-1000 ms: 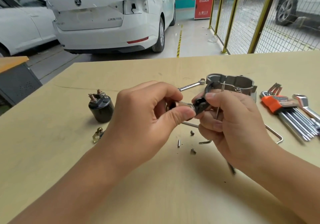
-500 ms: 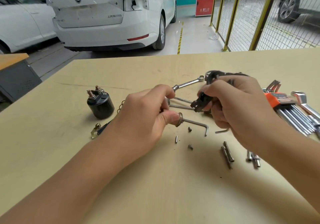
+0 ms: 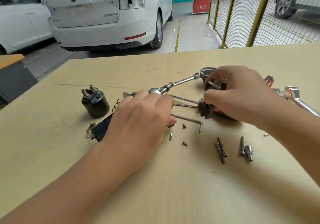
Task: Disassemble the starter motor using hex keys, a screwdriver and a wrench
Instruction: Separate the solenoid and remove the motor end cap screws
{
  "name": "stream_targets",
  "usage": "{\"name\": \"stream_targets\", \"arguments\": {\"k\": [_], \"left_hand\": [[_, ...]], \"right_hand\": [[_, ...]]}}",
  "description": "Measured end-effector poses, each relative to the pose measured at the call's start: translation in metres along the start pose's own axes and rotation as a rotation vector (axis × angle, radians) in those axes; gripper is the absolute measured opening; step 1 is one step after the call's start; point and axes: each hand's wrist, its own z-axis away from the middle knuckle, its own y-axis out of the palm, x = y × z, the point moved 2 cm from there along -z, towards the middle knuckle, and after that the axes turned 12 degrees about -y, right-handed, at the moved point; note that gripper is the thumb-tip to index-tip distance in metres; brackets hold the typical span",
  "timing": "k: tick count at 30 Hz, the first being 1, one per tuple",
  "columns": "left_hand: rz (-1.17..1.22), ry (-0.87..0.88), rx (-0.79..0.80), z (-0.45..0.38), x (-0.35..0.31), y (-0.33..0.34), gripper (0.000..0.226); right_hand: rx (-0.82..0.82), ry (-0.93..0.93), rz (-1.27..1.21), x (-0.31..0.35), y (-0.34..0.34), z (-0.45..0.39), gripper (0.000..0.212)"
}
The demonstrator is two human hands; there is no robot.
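My right hand (image 3: 239,93) grips a dark starter part with a toothed pinion gear (image 3: 205,110), held low over the table. A second dark piece with a short shaft (image 3: 214,84) shows above its fingers. The grey motor housing (image 3: 205,73) lies just behind that hand. My left hand (image 3: 143,119) is down at the table with curled fingers, its thumb tip beside the long end of an L-shaped hex key (image 3: 190,119). The small metal ring it pinches is hidden under the fingers. The black solenoid (image 3: 95,102) stands at the left.
A ratchet wrench (image 3: 166,87) and a spanner (image 3: 187,79) lie behind my left hand. Long bolts (image 3: 220,149), a socket piece (image 3: 248,151), small screws (image 3: 184,143) and a pin (image 3: 170,136) are scattered in front. An orange hex key set (image 3: 270,83) and a wrench (image 3: 297,97) sit far right.
Both hands have dropped from chest height toward the table and moved apart. My left hand went down and left with the small ring; my right hand carried the dark geared part to the right.
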Motion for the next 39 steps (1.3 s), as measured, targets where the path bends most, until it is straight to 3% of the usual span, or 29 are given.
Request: {"name": "stream_targets", "arguments": {"k": [6, 14, 18, 22, 26, 29, 34, 39], "left_hand": [[-0.105, -0.073, -0.024, -0.003, -0.010, 0.014, 0.025], [-0.176, -0.097, 0.018, -0.003, -0.019, 0.017, 0.036], [0.006, -0.125, -0.018, -0.009, -0.010, 0.007, 0.026], [0.077, -0.356, 0.026, -0.019, 0.030, -0.023, 0.038], [-0.137, -0.554, 0.449, -0.018, 0.065, -0.028, 0.078], [-0.186, -0.536, 0.631, -0.015, 0.060, -0.015, 0.079], [-0.078, -0.581, 0.597, -0.014, 0.060, -0.008, 0.053], [0.271, -0.675, 0.504, -0.015, 0.069, -0.009, 0.053]], "right_hand": [[0.209, 0.032, 0.100, -0.012, -0.003, -0.004, 0.025], [0.254, -0.077, 0.204, -0.008, -0.003, -0.003, 0.033], [0.136, -0.130, 0.235, -0.007, -0.007, -0.002, 0.018], [0.001, -0.227, 0.174, 0.000, -0.009, -0.002, 0.024], [0.074, -0.379, 0.262, 0.007, 0.006, 0.005, 0.020], [0.108, -0.399, 0.265, 0.005, 0.014, 0.009, 0.018], [-0.041, -0.410, 0.245, 0.004, 0.015, 0.010, 0.020], [-0.169, -0.537, 0.140, 0.009, 0.016, 0.014, 0.022]]}}
